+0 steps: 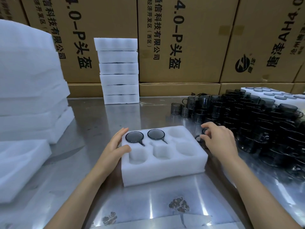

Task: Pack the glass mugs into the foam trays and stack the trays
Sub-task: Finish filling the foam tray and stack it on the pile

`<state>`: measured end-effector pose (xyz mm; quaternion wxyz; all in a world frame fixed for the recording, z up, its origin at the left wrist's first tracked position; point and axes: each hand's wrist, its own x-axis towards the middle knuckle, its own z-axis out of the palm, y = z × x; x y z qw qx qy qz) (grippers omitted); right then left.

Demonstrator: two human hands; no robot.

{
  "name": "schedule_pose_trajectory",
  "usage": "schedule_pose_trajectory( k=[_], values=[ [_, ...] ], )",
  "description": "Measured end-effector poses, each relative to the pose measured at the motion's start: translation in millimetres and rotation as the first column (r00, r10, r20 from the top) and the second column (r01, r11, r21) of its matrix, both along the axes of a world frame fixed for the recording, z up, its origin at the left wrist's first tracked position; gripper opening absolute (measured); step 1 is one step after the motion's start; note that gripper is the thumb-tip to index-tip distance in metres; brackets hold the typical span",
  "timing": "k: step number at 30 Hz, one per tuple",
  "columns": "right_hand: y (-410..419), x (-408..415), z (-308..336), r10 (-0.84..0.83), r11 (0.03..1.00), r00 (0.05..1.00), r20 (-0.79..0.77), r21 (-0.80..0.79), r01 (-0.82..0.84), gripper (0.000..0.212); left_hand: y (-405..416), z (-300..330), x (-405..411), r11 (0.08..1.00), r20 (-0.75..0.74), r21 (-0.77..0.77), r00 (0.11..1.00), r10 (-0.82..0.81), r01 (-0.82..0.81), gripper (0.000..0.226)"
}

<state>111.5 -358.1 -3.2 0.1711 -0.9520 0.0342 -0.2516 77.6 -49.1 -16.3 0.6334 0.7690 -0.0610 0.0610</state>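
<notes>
A white foam tray [163, 169] with six round pockets lies on the steel table in front of me. Two dark glass mugs [134, 137] [156, 134] sit in its far-left and far-middle pockets; the other pockets are empty. My left hand [115, 146] rests against the tray's left edge, fingers straight and thumb on its top. My right hand [219, 139] is just right of the tray, its fingertips pinching a dark glass mug [202, 135] at the near edge of a large heap of smoked-glass mugs [257, 119].
A stack of several packed foam trays [119, 70] stands at the back centre. Piles of foam sheets [31, 90] fill the left side, with one empty tray [21, 164] nearer me. Cardboard boxes [179, 38] wall off the back. Another filled tray [277, 95] lies far right.
</notes>
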Motion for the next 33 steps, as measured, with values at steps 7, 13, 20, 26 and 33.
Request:
schedule_pose_trajectory(
  k=[7, 13, 20, 26, 33],
  values=[
    [-13.4, -1.8, -3.9, -0.012, 0.987, 0.996, 0.083, 0.158, -0.001, 0.044, 2.3, -3.8, 3.5, 1.0, -0.005, -0.008, 1.0, 0.003, -0.003, 0.074],
    [-5.1, 8.3, -11.0, -0.125, 0.964, 0.97, -0.207, 0.205, 0.168, 0.071, 1.2, -4.5, 4.5, 1.0, -0.007, -0.007, 1.0, 0.003, -0.003, 0.076],
    [5.7, 0.2, 6.2, 0.139, 0.782, 0.981, 0.135, 0.593, -0.192, 0.06, 2.1, -7.0, 5.6, 1.0, 0.017, -0.022, 1.0, -0.002, 0.003, 0.075],
    [34.4, -11.1, 23.0, 0.443, 0.54, 0.856, 0.266, 0.683, -0.492, 0.057, 0.4, -6.2, 6.9, 1.0, 0.03, 0.005, 0.999, 0.012, -0.012, 0.076],
    [44.1, 5.5, 19.1, 0.39, 0.892, 0.921, 0.004, 0.246, -0.379, 0.061, 0.7, -6.8, 7.2, 0.999, 0.041, 0.039, 0.999, 0.018, -0.02, 0.078]
  ],
)
